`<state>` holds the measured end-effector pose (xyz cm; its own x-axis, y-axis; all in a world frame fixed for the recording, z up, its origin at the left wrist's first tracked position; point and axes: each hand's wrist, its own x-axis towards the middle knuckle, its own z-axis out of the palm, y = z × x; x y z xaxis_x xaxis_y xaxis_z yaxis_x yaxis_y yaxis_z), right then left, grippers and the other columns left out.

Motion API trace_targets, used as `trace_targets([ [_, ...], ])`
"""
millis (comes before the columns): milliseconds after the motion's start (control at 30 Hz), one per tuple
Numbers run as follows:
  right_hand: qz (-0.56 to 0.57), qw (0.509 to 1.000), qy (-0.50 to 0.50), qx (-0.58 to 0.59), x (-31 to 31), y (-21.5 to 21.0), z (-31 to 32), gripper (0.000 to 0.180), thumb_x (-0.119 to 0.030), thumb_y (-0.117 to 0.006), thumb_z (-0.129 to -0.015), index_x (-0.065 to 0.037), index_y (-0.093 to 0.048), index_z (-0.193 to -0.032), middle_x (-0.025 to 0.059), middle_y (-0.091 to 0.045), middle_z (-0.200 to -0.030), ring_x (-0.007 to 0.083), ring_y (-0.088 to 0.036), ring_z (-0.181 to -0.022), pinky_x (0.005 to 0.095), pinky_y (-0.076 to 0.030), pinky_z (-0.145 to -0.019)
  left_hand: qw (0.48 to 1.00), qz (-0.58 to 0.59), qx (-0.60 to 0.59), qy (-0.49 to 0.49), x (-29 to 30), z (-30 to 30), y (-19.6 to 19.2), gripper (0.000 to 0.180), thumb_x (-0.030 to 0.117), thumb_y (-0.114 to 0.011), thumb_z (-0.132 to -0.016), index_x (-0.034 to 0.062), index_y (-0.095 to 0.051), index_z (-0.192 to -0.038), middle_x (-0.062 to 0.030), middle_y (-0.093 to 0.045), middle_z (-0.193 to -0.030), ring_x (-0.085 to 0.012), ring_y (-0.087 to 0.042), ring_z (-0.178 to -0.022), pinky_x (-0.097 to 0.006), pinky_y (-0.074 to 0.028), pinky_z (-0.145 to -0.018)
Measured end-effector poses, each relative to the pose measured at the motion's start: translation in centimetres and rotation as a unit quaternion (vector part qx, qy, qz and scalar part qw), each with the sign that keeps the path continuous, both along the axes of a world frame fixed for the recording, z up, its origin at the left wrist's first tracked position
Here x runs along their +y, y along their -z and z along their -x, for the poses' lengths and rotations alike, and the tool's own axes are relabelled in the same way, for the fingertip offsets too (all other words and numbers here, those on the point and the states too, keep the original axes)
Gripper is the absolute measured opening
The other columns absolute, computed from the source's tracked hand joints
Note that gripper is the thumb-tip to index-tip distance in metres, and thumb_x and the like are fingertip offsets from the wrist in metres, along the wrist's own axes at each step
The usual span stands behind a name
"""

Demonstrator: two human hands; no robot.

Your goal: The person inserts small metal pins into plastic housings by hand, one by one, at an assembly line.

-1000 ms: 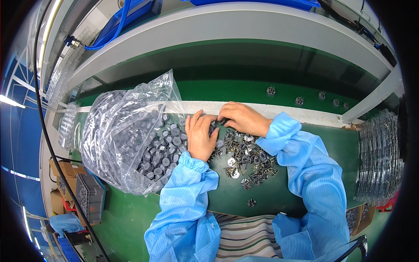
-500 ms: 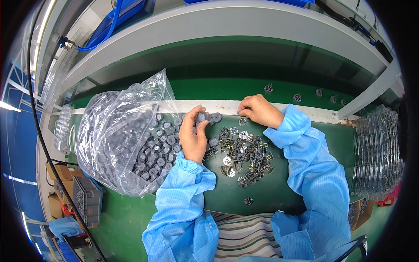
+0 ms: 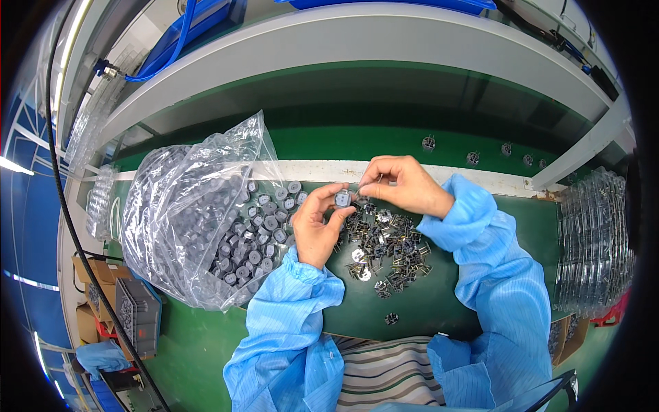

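Between the thumb and fingers of my left hand [image 3: 317, 228] is a small grey plastic housing [image 3: 342, 199], squarish with rounded corners. My right hand [image 3: 405, 185] meets it from the right, its fingertips pinching a small metal part [image 3: 363, 195] close beside the housing; its exact shape is partly hidden. Under and in front of both hands spreads a pile of metal pin pieces [image 3: 388, 244] with brass-coloured legs and dark bodies. To the left, many grey housings [image 3: 255, 237] spill from a large clear plastic bag [image 3: 182, 226].
Several finished-looking round pieces [image 3: 473, 158] stand on the green ledge beyond the white strip [image 3: 480, 180]. Stacked clear plastic trays [image 3: 594, 240] rise at the right. One lone dark piece [image 3: 391, 318] lies near the table's front edge. A grey shelf beam [image 3: 357, 34] crosses the far side.
My left hand has moved right, away from the loose housings, with one grey housing in its fingers. My right hand has come left to it with a small metal part.
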<state>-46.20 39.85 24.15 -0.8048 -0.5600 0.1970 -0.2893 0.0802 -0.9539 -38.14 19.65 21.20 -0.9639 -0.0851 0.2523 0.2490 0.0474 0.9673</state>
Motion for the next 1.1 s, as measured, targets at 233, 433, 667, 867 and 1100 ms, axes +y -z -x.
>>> trace_targets([
  [233, -0.009, 0.991, 0.04, 0.129, -1.1, -0.3, -1.4, 0.011, -0.008, -0.079, -0.085, -0.003, -0.07, -0.09, 0.0024, -0.066, -0.083, 0.0111, -0.056, -0.068, 0.0272, -0.043, -0.058, 0.996, -0.079, -0.019, 0.031, 0.6, -0.3, 0.1, 0.042, -0.016, -0.074, -0.08, -0.0017, -0.062, -0.119, -0.0085, -0.066, -0.12, -0.0109, -0.067, -0.091, -0.024, -0.056, -0.078],
  [433, 0.012, 0.992, 0.032, 0.123, -1.0, -0.7, -1.6, 0.012, -0.006, -0.08, -0.083, -0.004, -0.069, -0.088, 0.004, -0.066, -0.084, 0.0141, -0.06, -0.074, 0.0281, -0.044, -0.061, 0.992, -0.101, -0.071, 0.034, 0.3, -0.4, 0.2, 0.04, -0.017, -0.074, -0.08, -0.0014, -0.064, -0.116, -0.0075, -0.065, -0.12, -0.0094, -0.063, -0.09, -0.022, -0.054, -0.075],
  [667, 0.007, 0.977, 0.05, 0.208, -1.6, -0.4, -2.3, 0.014, 0.0, -0.079, -0.08, 0.0, -0.066, -0.084, 0.0079, -0.065, -0.086, 0.0201, -0.064, -0.081, 0.0324, -0.05, -0.07, 0.999, -0.034, -0.038, 0.021, 0.3, -0.4, 0.3, 0.041, -0.013, -0.081, -0.073, -0.0011, -0.067, -0.11, -0.0077, -0.066, -0.115, -0.009, -0.06, -0.084, -0.023, -0.053, -0.076],
  [867, -0.003, 0.968, 0.062, 0.245, -2.0, -0.5, -2.8, 0.015, 0.001, -0.078, -0.078, 0.001, -0.064, -0.084, 0.0097, -0.063, -0.086, 0.0235, -0.064, -0.083, 0.0349, -0.051, -0.07, 0.999, -0.043, 0.005, 0.003, 0.6, -0.6, 0.2, 0.04, -0.016, -0.078, -0.075, -0.0017, -0.066, -0.11, -0.0097, -0.065, -0.117, -0.0106, -0.061, -0.088, -0.024, -0.054, -0.077],
  [1100, -0.032, 0.95, 0.061, 0.304, -1.9, -0.5, -2.8, 0.016, 0.002, -0.076, -0.081, 0.0, -0.061, -0.087, 0.0099, -0.062, -0.086, 0.0248, -0.064, -0.083, 0.0357, -0.051, -0.07, 0.997, -0.073, -0.009, 0.01, 0.8, -0.5, 0.4, 0.038, -0.017, -0.077, -0.076, -0.0026, -0.066, -0.109, -0.0106, -0.065, -0.116, -0.0151, -0.066, -0.097, -0.026, -0.056, -0.082],
])
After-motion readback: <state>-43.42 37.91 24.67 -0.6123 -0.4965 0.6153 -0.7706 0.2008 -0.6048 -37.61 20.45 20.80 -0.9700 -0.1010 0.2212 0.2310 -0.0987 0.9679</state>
